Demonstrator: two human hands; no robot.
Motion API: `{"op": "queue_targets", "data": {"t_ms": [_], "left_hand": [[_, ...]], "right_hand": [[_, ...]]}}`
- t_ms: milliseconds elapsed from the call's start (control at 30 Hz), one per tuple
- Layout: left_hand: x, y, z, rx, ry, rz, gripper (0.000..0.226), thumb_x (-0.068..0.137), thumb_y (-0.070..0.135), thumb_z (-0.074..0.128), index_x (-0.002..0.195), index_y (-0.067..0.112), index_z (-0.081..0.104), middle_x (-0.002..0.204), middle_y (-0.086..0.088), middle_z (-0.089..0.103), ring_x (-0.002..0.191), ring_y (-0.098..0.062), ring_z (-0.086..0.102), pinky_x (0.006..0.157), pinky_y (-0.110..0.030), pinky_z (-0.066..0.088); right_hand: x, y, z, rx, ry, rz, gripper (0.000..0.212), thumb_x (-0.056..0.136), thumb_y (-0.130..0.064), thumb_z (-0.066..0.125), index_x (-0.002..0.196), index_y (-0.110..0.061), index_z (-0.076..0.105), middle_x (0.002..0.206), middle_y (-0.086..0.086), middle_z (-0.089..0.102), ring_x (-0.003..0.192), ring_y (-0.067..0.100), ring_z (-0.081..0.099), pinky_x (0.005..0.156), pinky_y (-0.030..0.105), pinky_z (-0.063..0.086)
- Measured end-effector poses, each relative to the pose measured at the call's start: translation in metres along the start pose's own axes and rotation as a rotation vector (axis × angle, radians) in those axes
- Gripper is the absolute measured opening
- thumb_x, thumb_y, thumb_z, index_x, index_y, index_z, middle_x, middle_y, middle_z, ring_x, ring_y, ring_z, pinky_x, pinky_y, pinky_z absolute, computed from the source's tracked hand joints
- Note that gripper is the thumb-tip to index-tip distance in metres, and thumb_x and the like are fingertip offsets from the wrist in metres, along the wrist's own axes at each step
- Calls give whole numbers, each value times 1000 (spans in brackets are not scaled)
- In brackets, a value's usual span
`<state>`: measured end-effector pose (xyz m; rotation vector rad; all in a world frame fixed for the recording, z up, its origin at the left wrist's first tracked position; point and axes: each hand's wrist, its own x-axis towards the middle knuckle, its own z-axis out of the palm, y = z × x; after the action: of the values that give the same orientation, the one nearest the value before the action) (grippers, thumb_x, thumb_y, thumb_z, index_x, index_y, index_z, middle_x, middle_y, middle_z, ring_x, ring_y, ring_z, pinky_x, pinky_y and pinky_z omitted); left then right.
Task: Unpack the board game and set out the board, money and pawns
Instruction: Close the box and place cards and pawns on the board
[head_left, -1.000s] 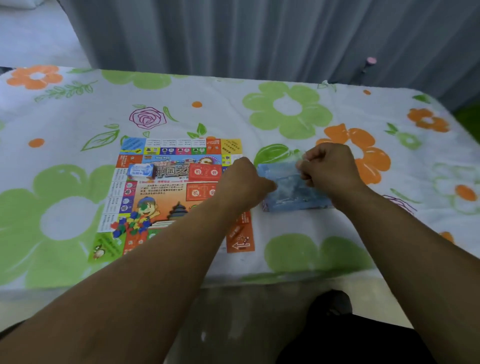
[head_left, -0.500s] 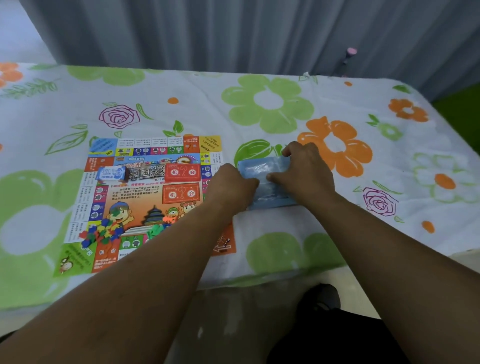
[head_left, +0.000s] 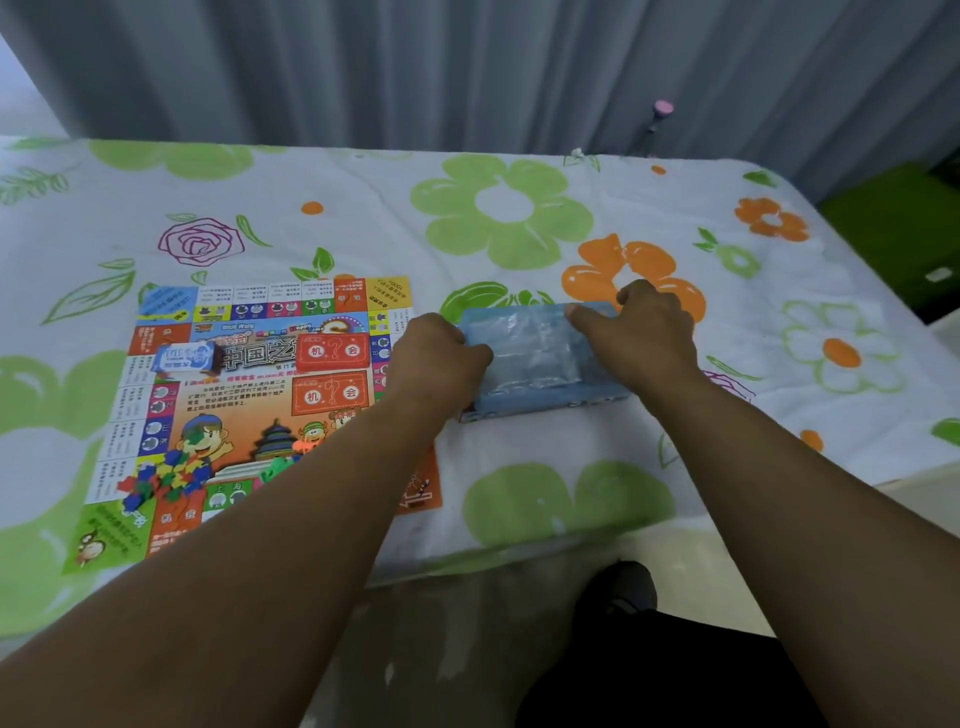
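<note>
The colourful game board (head_left: 249, 384) lies flat on the flowered cloth, left of centre. A heap of small coloured pawns (head_left: 161, 478) sits near its front left corner, and a small blue-white packet (head_left: 183, 357) lies on its left part. Right of the board lies a light blue box (head_left: 535, 364) with crinkled clear plastic on top. My left hand (head_left: 441, 358) grips the box's left end with curled fingers. My right hand (head_left: 644, 332) presses on its right end, thumb on the plastic. The box's contents are hidden.
The table (head_left: 519, 218) is covered with a white cloth printed with green and orange flowers; its front edge runs just below the board. Grey curtains (head_left: 467, 67) hang behind. A green surface (head_left: 893, 228) lies off the table's right side.
The view has shifted slightly. My right hand has slid from the box's middle to its right end, uncovering more of the plastic. My left hand stays at the left end.
</note>
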<state>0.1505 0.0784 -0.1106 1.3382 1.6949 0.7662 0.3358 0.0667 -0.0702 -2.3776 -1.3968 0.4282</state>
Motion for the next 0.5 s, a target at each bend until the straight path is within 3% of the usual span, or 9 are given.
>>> {"op": "queue_targets", "data": {"t_ms": [67,167,233,300,400,500], "left_hand": [[-1,5,0,-26,-7,-1,22,75,15,70,85,-5,65,88,-28,69,77,-40,70,68,-53,60],[-6,16,6,-51,-38,-20,26,67,19,71,82,-2,64,84,-26,69,75,-38,71,68,-52,60],[-8,20,12,-77,-63,-40,24,59,23,68,72,3,62,82,-27,69,73,-37,71,67,-54,60],[-8,24,19,-87,-89,-49,17,64,21,70,65,9,58,80,-28,69,73,-38,72,68,-55,60],[-9,36,32,-93,-113,-43,24,76,23,73,62,10,57,82,-28,70,76,-38,72,72,-55,60],[-8,52,45,-94,-136,-6,28,72,34,64,66,7,57,87,-29,69,82,-40,70,75,-56,58]], "right_hand": [[1,9,-7,145,-45,52,66,85,-58,63,128,-9,54,128,13,56,114,32,56,89,42,50],[-1,22,-21,518,-150,137,31,92,-36,67,100,-7,61,95,7,62,73,19,60,46,22,48],[1,31,-28,672,-206,209,21,93,-29,68,83,-14,57,86,6,61,70,20,61,48,25,50],[5,41,-32,735,-225,264,20,93,-26,68,80,-17,56,88,7,64,74,23,65,57,32,52],[15,60,-39,852,-203,349,10,95,-20,65,95,-10,64,91,11,69,73,28,71,55,33,56],[22,74,-43,926,-172,405,15,96,-17,63,104,-5,65,87,12,70,63,24,71,54,34,57]]}}
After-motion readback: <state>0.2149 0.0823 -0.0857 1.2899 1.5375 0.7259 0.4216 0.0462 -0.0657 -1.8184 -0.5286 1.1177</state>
